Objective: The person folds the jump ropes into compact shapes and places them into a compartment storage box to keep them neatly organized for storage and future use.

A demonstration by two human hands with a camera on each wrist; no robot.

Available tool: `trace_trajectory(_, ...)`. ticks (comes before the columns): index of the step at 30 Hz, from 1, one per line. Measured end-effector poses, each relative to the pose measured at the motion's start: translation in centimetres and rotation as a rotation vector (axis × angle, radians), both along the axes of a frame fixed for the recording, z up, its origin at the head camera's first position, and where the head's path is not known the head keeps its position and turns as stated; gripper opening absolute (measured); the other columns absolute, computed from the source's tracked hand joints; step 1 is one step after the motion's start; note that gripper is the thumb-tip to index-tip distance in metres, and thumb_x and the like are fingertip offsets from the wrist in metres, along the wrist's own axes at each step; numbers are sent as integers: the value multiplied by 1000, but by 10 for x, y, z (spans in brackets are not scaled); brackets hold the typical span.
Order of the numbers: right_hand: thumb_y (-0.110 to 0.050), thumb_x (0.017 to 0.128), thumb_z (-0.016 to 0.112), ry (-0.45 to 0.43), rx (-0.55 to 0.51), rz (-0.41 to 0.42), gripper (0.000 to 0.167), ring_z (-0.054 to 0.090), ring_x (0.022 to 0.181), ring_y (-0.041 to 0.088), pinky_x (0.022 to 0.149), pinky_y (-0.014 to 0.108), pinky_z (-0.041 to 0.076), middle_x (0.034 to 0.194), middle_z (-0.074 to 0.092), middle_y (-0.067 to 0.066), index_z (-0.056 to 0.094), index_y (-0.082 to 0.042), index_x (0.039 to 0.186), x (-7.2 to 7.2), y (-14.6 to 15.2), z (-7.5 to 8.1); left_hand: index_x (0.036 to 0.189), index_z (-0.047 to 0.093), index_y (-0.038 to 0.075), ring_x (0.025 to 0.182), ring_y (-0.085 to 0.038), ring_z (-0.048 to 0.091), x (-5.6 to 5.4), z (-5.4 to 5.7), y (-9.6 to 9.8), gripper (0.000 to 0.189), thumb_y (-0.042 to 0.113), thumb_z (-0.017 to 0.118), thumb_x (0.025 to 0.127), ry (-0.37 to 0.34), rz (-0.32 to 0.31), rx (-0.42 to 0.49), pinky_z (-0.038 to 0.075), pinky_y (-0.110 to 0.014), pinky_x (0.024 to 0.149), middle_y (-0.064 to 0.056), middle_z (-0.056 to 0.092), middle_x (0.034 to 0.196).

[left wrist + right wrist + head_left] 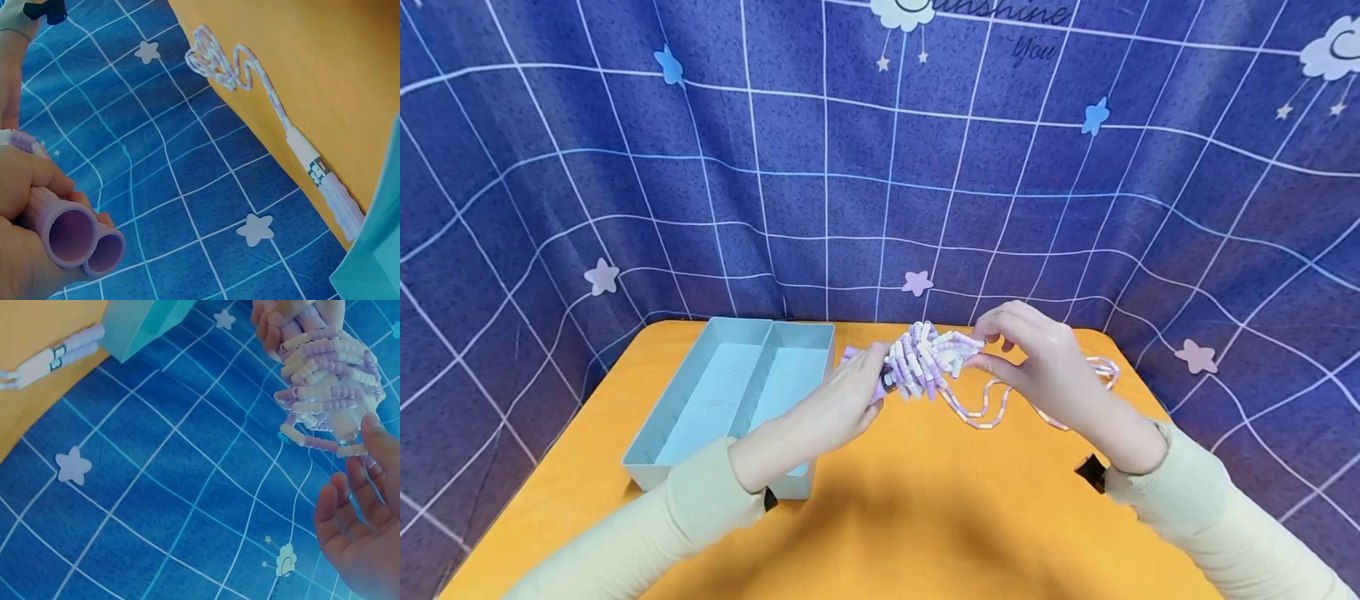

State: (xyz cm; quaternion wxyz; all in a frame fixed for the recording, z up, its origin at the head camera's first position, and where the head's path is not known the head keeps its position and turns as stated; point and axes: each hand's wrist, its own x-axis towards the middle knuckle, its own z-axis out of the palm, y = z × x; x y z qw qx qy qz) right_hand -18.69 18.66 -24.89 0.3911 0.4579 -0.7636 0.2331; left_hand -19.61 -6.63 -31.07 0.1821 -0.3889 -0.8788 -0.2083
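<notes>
As left hand (844, 398) grips handles (74, 237): right hand (1039, 357) pinches beaded rope (917, 360)
Wrapping: apparently nearly finished
Tucking: likely next, snugly

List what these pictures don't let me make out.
- Handles, head view: mostly hidden by the left hand.
- Wound beads, left wrist view: mostly blocked by that same hand.
- Rope on the table, right wrist view: its cord is cut off by the left edge.
- Blue tray, left wrist view: cut off by the right edge.
</notes>
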Motion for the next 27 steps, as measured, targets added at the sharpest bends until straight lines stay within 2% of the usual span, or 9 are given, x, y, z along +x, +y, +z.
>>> trace_trajectory(3,-32,84,66,-1,1,36,25,56,79,12,65,16,43,88,64,2,62,-7,87,-2,1,-1,114,40,-1,94,-21,54,0,2,1,41,-6,61,79,6,-10,14,47,-35,83,-9,55,98)
trace_trajectory(6,-31,90,60,13,3,51,25,57,79,11,68,17,44,86,64,2,64,-7,86,-2,1,-2,113,40,-2,88,-20,54,1,3,2,40,-6,60,79,16,-15,24,47,-35,79,-8,54,94)
trace_trajectory(12,-28,93,54,89,-3,30,24,49,67,10,60,19,41,74,57,-1,62,-6,85,1,-1,-4,114,39,-2,84,-20,54,1,2,2,42,-6,60,78,32,-27,33,47,-34,76,-7,53,91)
trace_trajectory(14,-29,94,52,110,22,20,26,48,64,10,57,20,40,73,56,-1,59,-6,83,1,-1,-5,113,39,-2,85,-20,53,1,1,2,42,-7,60,77,27,-27,34,47,-34,76,-7,53,90)
trace_trajectory(18,-27,96,48,148,105,11,27,55,63,12,56,23,46,73,55,2,53,-4,82,2,-2,-5,112,39,-2,86,-21,53,1,-1,2,40,-7,60,78,17,-29,27,47,-34,76,-7,53,89)
trace_trajectory(21,-23,97,46,175,148,21,26,56,64,15,56,26,46,73,54,4,52,-3,82,2,-1,-5,112,40,-1,91,-21,55,1,-2,1,39,-8,59,79,7,-35,27,48,-35,80,-9,55,95)
trace_trajectory(23,-20,97,44,203,171,18,24,51,63,15,56,26,43,72,51,3,51,-3,82,3,-1,-5,114,40,-2,95,-22,56,1,-2,1,40,-8,59,79,9,-40,27,48,-35,82,-11,56,99)
trace_trajectory(27,-14,98,41,302,226,15,23,46,64,18,58,28,41,72,49,5,51,-1,82,1,0,-5,118,40,-2,103,-24,56,1,-2,1,46,-10,61,78,27,-49,19,48,-37,88,-15,57,109)
